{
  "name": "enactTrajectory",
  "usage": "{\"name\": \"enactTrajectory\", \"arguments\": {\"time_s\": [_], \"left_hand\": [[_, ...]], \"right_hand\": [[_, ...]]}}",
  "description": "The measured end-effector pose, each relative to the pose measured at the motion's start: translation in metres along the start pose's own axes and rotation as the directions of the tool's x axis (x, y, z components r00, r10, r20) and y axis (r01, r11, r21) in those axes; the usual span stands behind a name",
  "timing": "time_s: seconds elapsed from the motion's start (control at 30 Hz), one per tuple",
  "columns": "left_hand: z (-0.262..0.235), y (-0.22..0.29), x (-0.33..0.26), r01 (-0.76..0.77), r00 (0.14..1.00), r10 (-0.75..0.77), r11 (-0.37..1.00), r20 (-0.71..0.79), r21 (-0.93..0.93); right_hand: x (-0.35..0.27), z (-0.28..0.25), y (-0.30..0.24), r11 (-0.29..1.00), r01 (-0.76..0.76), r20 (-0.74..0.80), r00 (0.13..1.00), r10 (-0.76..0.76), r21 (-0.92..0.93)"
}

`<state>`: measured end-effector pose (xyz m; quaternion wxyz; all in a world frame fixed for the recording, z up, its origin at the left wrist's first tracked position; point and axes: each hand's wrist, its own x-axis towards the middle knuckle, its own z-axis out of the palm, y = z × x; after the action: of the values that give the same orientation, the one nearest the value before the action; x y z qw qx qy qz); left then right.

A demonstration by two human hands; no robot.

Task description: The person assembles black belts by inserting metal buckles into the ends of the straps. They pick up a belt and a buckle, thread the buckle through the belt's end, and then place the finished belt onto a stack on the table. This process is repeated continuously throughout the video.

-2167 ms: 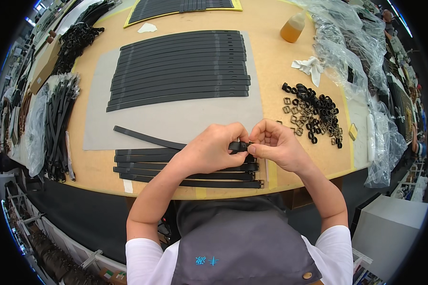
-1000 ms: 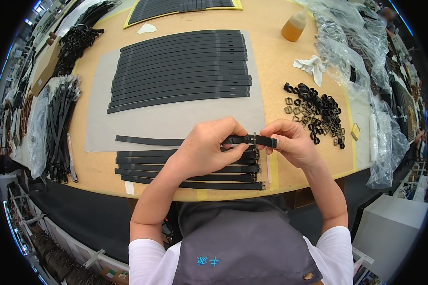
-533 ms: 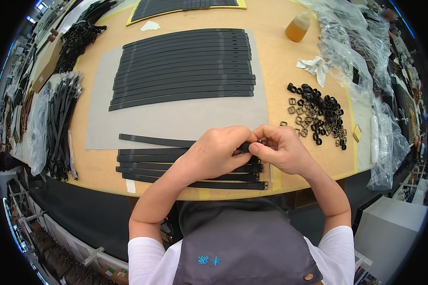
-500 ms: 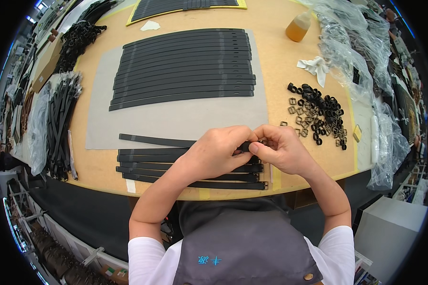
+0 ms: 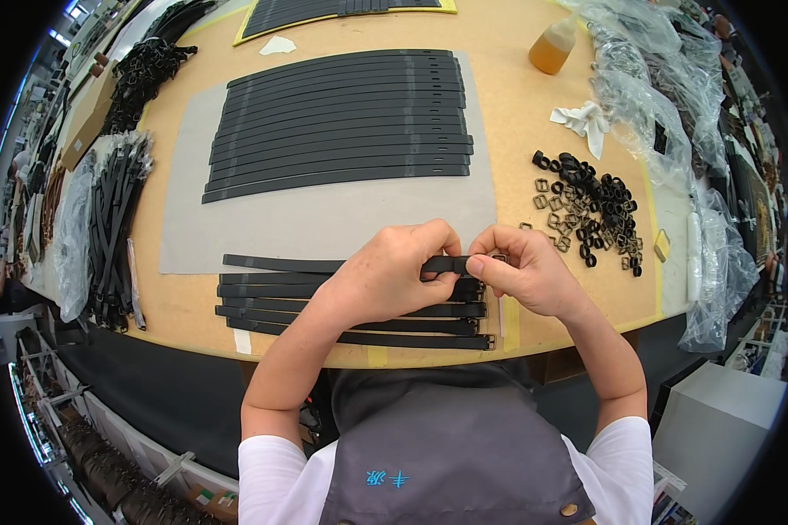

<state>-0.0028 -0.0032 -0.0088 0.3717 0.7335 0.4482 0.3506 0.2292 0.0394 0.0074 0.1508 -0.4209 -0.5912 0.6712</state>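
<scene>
Head view: black strap (image 5: 280, 263) runs left-right, mid-frame; left hand (image 5: 392, 268) has fingers around it, right hand (image 5: 524, 273), nearer its right end, has fingers pinched on it.

Dark-grey smooth-fabric bib apron (image 5: 464, 446) worn over white short-sleeved top (image 5: 273, 477), 1 plain sleeve showing per side. Bright-blue 2-character marking (image 5: 387, 479) on apron, L of ctr. 1 round brass-coloured stud (image 5: 569, 509) nr apron's R edge, btm of view.

Two blue characters (image 5: 387, 479) stand side by side on the dark grey apron (image 5: 464, 437).
</scene>
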Motion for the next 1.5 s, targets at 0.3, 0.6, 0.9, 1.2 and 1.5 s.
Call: {"name": "enactTrajectory", "arguments": {"time_s": [0.3,0.6,0.9,1.2,1.5], "left_hand": [[0.003,-0.001,0.000,-0.018,1.000,0.018,1.000,-0.017,0.007],[0.005,-0.002,0.000,-0.009,1.000,0.009,1.000,-0.025,0.004],[0.005,0.000,-0.001,-0.012,1.000,0.012,1.000,-0.025,0.025],[0.005,0.001,-0.001,-0.054,0.998,0.054,0.998,-0.016,-0.010],[0.012,-0.004,-0.004,-0.167,0.982,0.171,0.984,-0.076,0.053]], "right_hand": [[0.000,0.000,0.000,1.000,0.005,-0.008,1.000,-0.005,-0.017],[0.001,0.003,0.005,0.998,0.033,-0.038,0.999,-0.035,-0.053],[0.002,0.006,0.000,0.994,0.032,-0.066,0.997,-0.039,-0.102],[0.000,0.006,-0.002,0.984,0.069,-0.080,0.993,-0.084,-0.167],[-0.001,0.005,-0.008,0.994,0.021,0.005,1.000,-0.021,-0.108]]}}
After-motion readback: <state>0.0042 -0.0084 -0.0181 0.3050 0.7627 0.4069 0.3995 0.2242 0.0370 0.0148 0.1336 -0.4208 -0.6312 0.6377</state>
